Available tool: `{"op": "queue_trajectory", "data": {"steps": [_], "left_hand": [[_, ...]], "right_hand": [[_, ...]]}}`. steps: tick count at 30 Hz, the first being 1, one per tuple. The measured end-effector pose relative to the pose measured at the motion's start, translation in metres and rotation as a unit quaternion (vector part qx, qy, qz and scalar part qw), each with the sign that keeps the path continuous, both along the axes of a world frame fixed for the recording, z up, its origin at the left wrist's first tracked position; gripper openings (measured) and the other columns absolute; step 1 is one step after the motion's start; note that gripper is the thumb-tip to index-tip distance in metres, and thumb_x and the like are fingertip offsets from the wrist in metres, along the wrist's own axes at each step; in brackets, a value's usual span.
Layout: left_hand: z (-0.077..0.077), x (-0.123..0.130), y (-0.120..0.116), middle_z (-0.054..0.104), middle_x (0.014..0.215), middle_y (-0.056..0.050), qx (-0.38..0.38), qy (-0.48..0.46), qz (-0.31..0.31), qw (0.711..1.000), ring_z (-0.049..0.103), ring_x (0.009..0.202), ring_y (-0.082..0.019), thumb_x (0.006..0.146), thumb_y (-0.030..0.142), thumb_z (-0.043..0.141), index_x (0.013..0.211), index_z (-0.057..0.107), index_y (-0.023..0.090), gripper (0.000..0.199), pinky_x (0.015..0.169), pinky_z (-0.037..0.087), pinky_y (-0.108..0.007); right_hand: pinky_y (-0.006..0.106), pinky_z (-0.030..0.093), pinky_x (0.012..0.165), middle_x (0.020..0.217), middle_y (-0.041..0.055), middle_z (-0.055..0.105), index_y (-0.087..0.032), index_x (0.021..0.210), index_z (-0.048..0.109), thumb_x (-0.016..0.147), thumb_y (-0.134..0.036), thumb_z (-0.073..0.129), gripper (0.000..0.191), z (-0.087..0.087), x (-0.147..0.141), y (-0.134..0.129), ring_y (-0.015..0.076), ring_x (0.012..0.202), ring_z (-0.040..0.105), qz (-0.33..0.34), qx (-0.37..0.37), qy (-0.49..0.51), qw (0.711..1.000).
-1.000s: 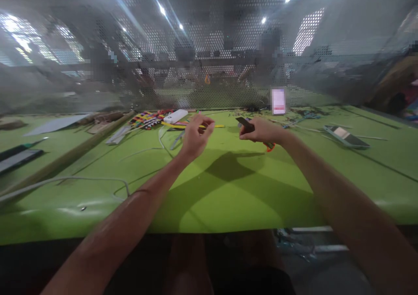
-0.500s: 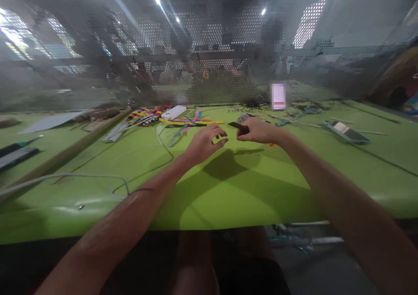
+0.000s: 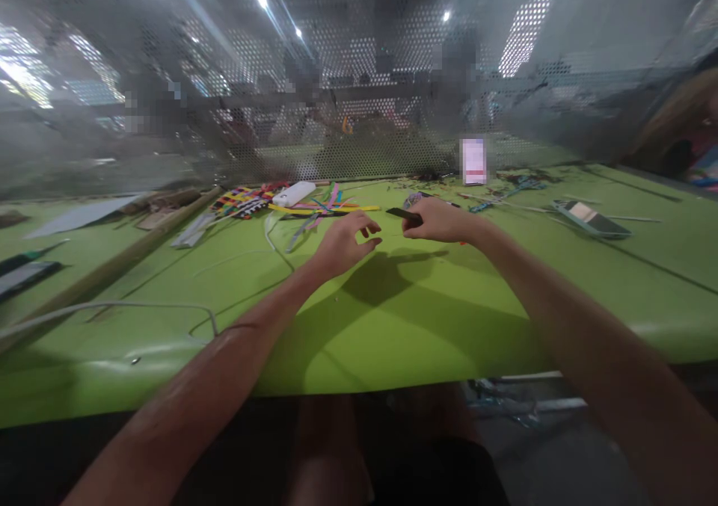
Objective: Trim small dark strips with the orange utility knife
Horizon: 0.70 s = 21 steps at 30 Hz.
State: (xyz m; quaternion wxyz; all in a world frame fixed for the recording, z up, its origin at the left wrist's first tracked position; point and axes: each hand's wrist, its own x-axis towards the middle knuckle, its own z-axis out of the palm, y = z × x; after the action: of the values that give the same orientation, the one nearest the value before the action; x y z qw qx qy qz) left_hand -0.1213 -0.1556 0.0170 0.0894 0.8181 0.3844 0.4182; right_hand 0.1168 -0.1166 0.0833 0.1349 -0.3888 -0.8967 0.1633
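My left hand [image 3: 345, 241] hovers over the green tabletop [image 3: 359, 349], its fingers loosely curved and apart from the thumb, with nothing seen in them. Facing it, my right hand [image 3: 434, 220] is closed around a dark, flat strip-like piece [image 3: 402, 213] that pokes out toward the left; whether it is a blade or a strip I cannot tell. Behind my left hand lies a loose bunch of coloured strips [image 3: 330, 205], yellow, pink, blue and black among them. A crinkled, shiny bundle [image 3: 413, 199] shows partly behind my right hand.
At the back left are a woven multicoloured piece [image 3: 250, 198] and a white oblong device [image 3: 294, 193] with a cable. A wooden pole [image 3: 112, 270] crosses the left side. A lit phone [image 3: 474, 162] stands against the perforated screen [image 3: 359, 136]; another phone [image 3: 591, 218] lies at right.
The whole view has shifted slightly, so things sit a little farther left and up. Both hands keep nearly the same pose, and the dark piece stays in my right hand.
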Motion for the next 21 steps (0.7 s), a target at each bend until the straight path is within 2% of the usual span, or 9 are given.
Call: {"op": "queue_trajectory", "data": {"steps": [2, 5, 8, 12, 15, 19, 21], "left_hand": [[-0.003, 0.001, 0.001, 0.07, 0.094, -0.007, -0.009, 0.001, 0.006, 1.0, 0.065, 0.079, -0.018, 0.083, 0.027, 0.078, 0.093, 0.072, 0.017, 0.016, 0.066, 0.05, -0.028], [-0.005, 0.003, 0.002, 0.07, 0.086, -0.007, -0.023, -0.004, 0.025, 0.999, 0.063, 0.073, -0.017, 0.089, 0.037, 0.075, 0.084, 0.07, 0.016, 0.022, 0.065, 0.048, -0.029], [-0.004, 0.004, 0.003, 0.07, 0.078, -0.006, -0.031, -0.009, 0.041, 0.999, 0.061, 0.069, -0.016, 0.091, 0.036, 0.071, 0.076, 0.069, 0.016, 0.025, 0.067, 0.048, -0.03], [-0.006, 0.003, 0.004, 0.072, 0.079, -0.006, -0.077, -0.035, 0.008, 0.996, 0.063, 0.069, -0.015, 0.088, 0.025, 0.069, 0.08, 0.071, 0.015, 0.013, 0.066, 0.051, -0.027], [-0.008, 0.003, 0.004, 0.072, 0.08, -0.006, -0.085, -0.05, -0.011, 0.995, 0.064, 0.069, -0.014, 0.086, 0.024, 0.07, 0.082, 0.072, 0.015, 0.01, 0.065, 0.051, -0.026], [-0.004, 0.004, -0.001, 0.073, 0.088, -0.008, -0.101, -0.067, -0.017, 0.993, 0.066, 0.072, -0.015, 0.08, 0.036, 0.081, 0.09, 0.071, 0.014, 0.026, 0.061, 0.051, -0.024], [-0.002, 0.005, -0.005, 0.073, 0.092, -0.01, -0.125, -0.06, -0.014, 0.99, 0.067, 0.073, -0.016, 0.081, 0.047, 0.08, 0.091, 0.071, 0.014, 0.035, 0.06, 0.051, -0.024]], "right_hand": [[0.03, 0.037, 0.065, 0.064, 0.003, 0.067, -0.018, 0.065, 0.07, 0.076, -0.011, 0.07, 0.013, 0.0, -0.002, -0.001, 0.0173, 0.062, 0.058, 0.0, 0.026, -0.013, 1.0], [0.029, 0.036, 0.067, 0.069, 0.0051, 0.066, -0.017, 0.068, 0.068, 0.079, -0.011, 0.066, 0.013, 0.002, -0.005, -0.006, 0.0188, 0.067, 0.059, -0.006, 0.092, -0.063, 0.994], [0.029, 0.035, 0.068, 0.076, 0.0075, 0.068, -0.016, 0.074, 0.069, 0.082, -0.01, 0.06, 0.013, 0.006, -0.009, -0.013, 0.0199, 0.073, 0.06, -0.014, 0.14, -0.129, 0.982], [0.028, 0.036, 0.071, 0.085, 0.0092, 0.072, -0.014, 0.083, 0.072, 0.086, -0.012, 0.055, 0.017, 0.011, -0.011, -0.02, 0.0203, 0.079, 0.062, -0.021, 0.158, -0.182, 0.97], [0.029, 0.036, 0.071, 0.091, 0.0103, 0.073, -0.015, 0.088, 0.074, 0.087, -0.013, 0.054, 0.019, 0.013, -0.013, -0.022, 0.0214, 0.082, 0.062, -0.031, 0.176, -0.208, 0.962], [0.03, 0.036, 0.069, 0.095, 0.0122, 0.074, -0.014, 0.093, 0.075, 0.091, -0.014, 0.054, 0.021, 0.016, -0.016, -0.026, 0.022, 0.082, 0.062, -0.058, 0.194, -0.235, 0.951], [0.031, 0.035, 0.069, 0.096, 0.0131, 0.074, -0.013, 0.096, 0.075, 0.093, -0.014, 0.054, 0.022, 0.017, -0.018, -0.029, 0.0223, 0.083, 0.063, -0.069, 0.196, -0.244, 0.947]]}}
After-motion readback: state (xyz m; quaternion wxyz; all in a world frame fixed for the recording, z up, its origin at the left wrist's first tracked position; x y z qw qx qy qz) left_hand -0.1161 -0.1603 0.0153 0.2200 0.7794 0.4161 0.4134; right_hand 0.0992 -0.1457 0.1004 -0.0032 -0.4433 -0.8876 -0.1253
